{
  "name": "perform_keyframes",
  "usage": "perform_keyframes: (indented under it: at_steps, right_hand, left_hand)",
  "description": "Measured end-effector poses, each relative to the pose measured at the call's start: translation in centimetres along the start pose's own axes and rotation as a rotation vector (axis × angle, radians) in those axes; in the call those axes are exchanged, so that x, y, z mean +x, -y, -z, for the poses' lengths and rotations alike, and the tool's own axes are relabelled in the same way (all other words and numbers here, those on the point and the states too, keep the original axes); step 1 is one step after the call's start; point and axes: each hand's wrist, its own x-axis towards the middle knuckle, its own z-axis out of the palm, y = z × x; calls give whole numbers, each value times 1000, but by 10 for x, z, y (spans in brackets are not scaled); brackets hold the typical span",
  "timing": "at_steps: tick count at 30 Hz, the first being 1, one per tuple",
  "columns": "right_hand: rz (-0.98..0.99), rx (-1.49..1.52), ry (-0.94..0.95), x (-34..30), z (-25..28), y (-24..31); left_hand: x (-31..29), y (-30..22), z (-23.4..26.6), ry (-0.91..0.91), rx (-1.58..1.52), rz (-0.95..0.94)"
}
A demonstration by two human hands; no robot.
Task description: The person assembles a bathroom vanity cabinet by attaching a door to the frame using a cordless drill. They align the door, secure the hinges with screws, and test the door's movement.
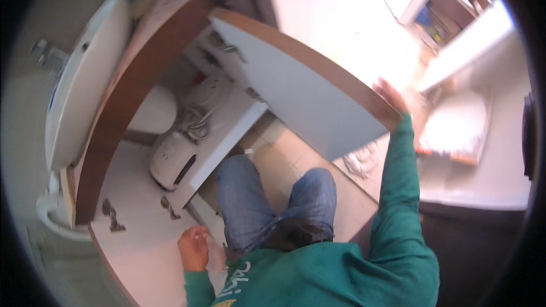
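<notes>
An open cabinet door (307, 79) with a pale inner face and brown edge stands at the right of a vanity cabinet. My right hand (391, 95) is at its far outer corner, fingers stretched along the outside; part of the palm is hidden behind the edge. My left hand (194, 248) is closed, fingers curled, over another white door panel (136, 241) at lower left. Whatever small thing its fingers may hold cannot be made out. Two metal hinges, one a cabinet hinge (169, 208), are on that panel. Inside the cabinet sit a white appliance (170, 159) and a coiled cable (194, 124).
Above the cabinet is a white basin (85, 85) with a metal faucet (48, 55). My knees are bent over the tiled floor (278, 148). A crumpled pale cloth (362, 160) lies beyond the door, and a white bag (455, 125) stands at the right.
</notes>
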Motion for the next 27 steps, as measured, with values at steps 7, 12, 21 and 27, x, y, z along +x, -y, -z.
perform_keyframes:
  at_steps: [7, 12, 21, 27]
  right_hand:
    - [-130, -277, -140, 40, 3, -163]
    - [-100, -491, -233, 55, 0, -194]
    - [-9, -464, -412, -7, 25, -226]
    - [-2, 244, -571, -137, 4, -203]
  left_hand:
    - [35, -46, -12, 3, 5, 134]
    - [32, -27, -21, -90, 94, 82]
    - [127, -21, -90, 163, 45, 116]
    - [218, -13, -102, 205, -38, -120]
